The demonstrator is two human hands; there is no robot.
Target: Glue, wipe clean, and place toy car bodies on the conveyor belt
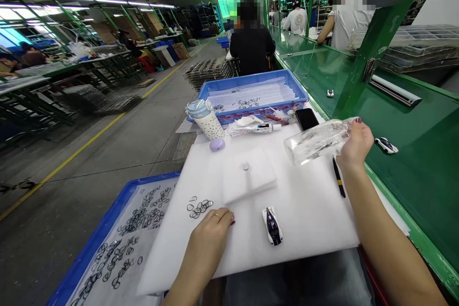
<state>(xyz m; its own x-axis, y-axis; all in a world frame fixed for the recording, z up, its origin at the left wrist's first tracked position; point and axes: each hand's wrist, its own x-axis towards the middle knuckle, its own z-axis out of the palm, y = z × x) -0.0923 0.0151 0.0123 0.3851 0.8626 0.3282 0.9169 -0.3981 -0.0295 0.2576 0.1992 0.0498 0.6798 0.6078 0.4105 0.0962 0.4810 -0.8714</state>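
My right hand (356, 146) is closed around one end of a clear plastic bottle (315, 143), which lies tilted above the right side of the white foam sheet (304, 215). My left hand (212, 229) rests low on the foam, fingers curled together; what they hold, if anything, is hidden. Just beyond it lies a small group of thin black rings (201, 208). A white and black toy car (272, 226) sits to the right of my left hand. Behind the car, a smaller foam block (236, 184) carries a small pale round piece (245, 166).
A blue tray (131, 184) of black rings is at lower left, another blue tray (294, 87) at the back. A spotted bottle (208, 122), purple case (217, 144), tube (263, 128), phone (306, 118) and black tool (338, 179) surround the workspace. Toy cars (386, 145) lie on the green conveyor (416, 177).
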